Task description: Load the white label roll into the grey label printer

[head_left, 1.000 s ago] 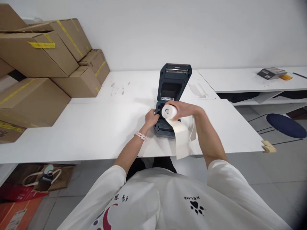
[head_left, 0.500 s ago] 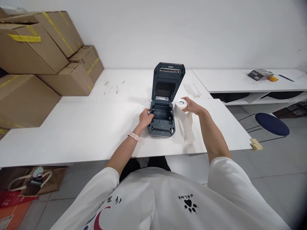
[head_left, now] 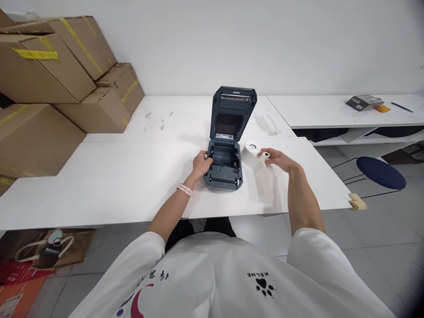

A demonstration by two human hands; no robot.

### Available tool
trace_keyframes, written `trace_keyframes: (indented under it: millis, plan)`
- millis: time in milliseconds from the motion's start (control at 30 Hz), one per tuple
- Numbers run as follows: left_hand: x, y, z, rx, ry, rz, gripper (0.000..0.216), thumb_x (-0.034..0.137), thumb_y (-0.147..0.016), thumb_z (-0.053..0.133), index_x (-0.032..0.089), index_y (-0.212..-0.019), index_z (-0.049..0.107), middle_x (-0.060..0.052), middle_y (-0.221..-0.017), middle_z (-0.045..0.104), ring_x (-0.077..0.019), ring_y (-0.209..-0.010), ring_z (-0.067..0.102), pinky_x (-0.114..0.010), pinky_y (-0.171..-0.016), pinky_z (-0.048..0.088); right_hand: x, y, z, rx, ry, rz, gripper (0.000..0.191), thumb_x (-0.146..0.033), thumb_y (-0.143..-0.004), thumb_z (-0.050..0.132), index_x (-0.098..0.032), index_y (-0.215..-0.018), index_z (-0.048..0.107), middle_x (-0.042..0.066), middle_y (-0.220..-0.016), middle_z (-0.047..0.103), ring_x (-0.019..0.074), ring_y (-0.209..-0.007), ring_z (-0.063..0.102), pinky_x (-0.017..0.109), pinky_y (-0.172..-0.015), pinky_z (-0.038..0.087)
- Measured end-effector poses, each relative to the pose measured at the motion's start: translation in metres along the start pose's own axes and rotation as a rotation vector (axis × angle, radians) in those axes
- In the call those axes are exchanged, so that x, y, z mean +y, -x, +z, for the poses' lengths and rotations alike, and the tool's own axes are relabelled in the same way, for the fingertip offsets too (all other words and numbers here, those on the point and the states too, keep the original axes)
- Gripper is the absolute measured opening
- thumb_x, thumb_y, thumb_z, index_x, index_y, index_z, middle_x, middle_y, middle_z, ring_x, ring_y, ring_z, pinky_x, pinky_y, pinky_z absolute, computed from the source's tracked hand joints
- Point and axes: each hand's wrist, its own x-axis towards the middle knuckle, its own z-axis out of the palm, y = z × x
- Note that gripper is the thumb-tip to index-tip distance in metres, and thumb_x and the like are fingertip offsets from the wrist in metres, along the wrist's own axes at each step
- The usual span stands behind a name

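Observation:
A dark label printer stands on the white table with its lid raised, and the bay inside looks empty. My left hand is closed on the printer's left rim, thumb over the edge. Just right of the printer stands a white label roll with a blue-green ring at its core. Beside that, my right hand has its fingers closed on a smaller white roll. A pale strip of paper hangs down under the small roll; where it joins is hard to see.
Stacked cardboard boxes fill the table's left end. A small dark box lies on the shelf unit at right, with an orange item and a dark pen-like object. A blue stool stands beyond the table's right edge.
My right hand has left the label roll, which now stands by the printer, and shifted right and nearer to me onto the smaller roll. My left hand stays on the printer.

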Motion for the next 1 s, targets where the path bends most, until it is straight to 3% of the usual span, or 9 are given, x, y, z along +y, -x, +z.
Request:
trace_keyframes:
  millis: [67, 100, 233, 367, 467, 567, 667, 800, 1000]
  plan:
    - [0.0, 0.0, 0.0, 0.0, 0.006, 0.002, 0.04, 0.023, -0.081, 0.058, 0.02, -0.119, 0.066, -0.002, -0.081, 0.065, -0.0203, -0.077, 0.062, -0.031, -0.068, 0.042, -0.002, 0.008, 0.015, -0.03, -0.028, -0.002, 0.056, -0.046, -0.055, 0.087, -0.02, -0.101, 0.07, 0.012, -0.106, 0.076, 0.0241, -0.08, 0.069, 0.045, -0.079, 0.057]
    - [0.0, 0.001, 0.0, -0.001, 0.008, 0.001, 0.04, 0.023, -0.081, 0.058, 0.02, -0.12, 0.066, -0.001, -0.08, 0.064, -0.0203, -0.077, 0.061, -0.031, -0.069, 0.041, -0.007, 0.014, 0.021, -0.037, -0.053, -0.029, 0.058, -0.054, -0.056, 0.086, -0.021, -0.1, 0.069, 0.011, -0.105, 0.075, 0.0241, -0.079, 0.068, 0.044, -0.078, 0.057]
    - [-0.001, 0.001, 0.001, -0.021, 0.042, -0.016, 0.041, 0.023, -0.081, 0.058, 0.02, -0.122, 0.064, -0.001, -0.08, 0.064, -0.0201, -0.077, 0.061, -0.031, -0.069, 0.042, -0.056, 0.039, 0.037, -0.055, -0.108, -0.243, 0.07, -0.075, -0.065, 0.074, -0.029, -0.116, 0.065, 0.01, -0.115, 0.073, 0.0291, -0.098, 0.069, 0.042, -0.083, 0.055]
    - [-0.003, 0.0, 0.001, -0.002, 0.043, -0.01, 0.038, 0.024, -0.081, 0.06, 0.022, -0.118, 0.065, -0.001, -0.081, 0.064, -0.0196, -0.075, 0.061, -0.03, -0.068, 0.042, -0.12, 0.026, 0.076, -0.29, 0.279, -0.374, 0.056, -0.061, -0.084, 0.066, -0.025, -0.127, 0.064, 0.01, -0.116, 0.074, 0.0302, -0.103, 0.068, 0.043, -0.089, 0.054]
    - [-0.002, -0.001, 0.001, 0.001, 0.032, -0.017, 0.037, 0.024, -0.081, 0.06, 0.022, -0.117, 0.066, 0.0, -0.079, 0.063, -0.0195, -0.075, 0.06, -0.03, -0.069, 0.042, -0.141, -0.009, 0.122, -0.299, 0.712, -0.416, 0.047, -0.039, -0.089, 0.06, -0.018, -0.131, 0.063, 0.012, -0.122, 0.072, 0.0319, -0.107, 0.067, 0.043, -0.093, 0.052]
    - [0.0, 0.0, 0.001, -0.001, 0.037, -0.017, 0.037, 0.023, -0.081, 0.06, 0.021, -0.118, 0.065, 0.0, -0.08, 0.064, -0.0195, -0.076, 0.06, -0.03, -0.07, 0.042, -0.136, -0.034, 0.158, -0.277, 1.017, -0.326, 0.045, -0.023, -0.088, 0.058, -0.016, -0.132, 0.062, 0.015, -0.124, 0.072, 0.0333, -0.11, 0.067, 0.041, -0.093, 0.052]
    - [0.0, 0.0, 0.001, -0.001, 0.042, -0.014, 0.038, 0.023, -0.081, 0.06, 0.021, -0.118, 0.065, 0.0, -0.079, 0.064, -0.0194, -0.077, 0.061, -0.03, -0.071, 0.042, -0.124, -0.033, 0.174, -0.246, 1.085, -0.298, 0.046, -0.019, -0.088, 0.061, -0.016, -0.134, 0.062, 0.016, -0.127, 0.071, 0.0345, -0.117, 0.065, 0.043, -0.096, 0.051]
    - [0.0, 0.002, 0.002, -0.004, 0.063, -0.008, 0.039, 0.024, -0.081, 0.059, 0.019, -0.12, 0.064, 0.0, -0.079, 0.063, -0.0188, -0.075, 0.06, -0.029, -0.069, 0.042, -0.108, 0.002, 0.178, -0.127, 1.025, -0.407, 0.048, -0.018, -0.092, 0.054, -0.014, -0.14, 0.059, 0.017, -0.14, 0.064, 0.0351, -0.13, 0.056, 0.049, -0.108, 0.047]
    - [-0.005, 0.003, 0.004, -0.017, 0.17, -0.002, 0.04, 0.024, -0.08, 0.061, 0.019, -0.119, 0.063, 0.0, -0.077, 0.062, -0.0169, -0.07, 0.059, -0.029, -0.064, 0.042, -0.081, 0.074, 0.192, 0.032, 0.719, -0.598, 0.038, -0.031, -0.104, 0.043, -0.019, -0.121, 0.075, 0.012, -0.13, 0.072, 0.033, -0.118, 0.061, 0.053, -0.104, 0.052]
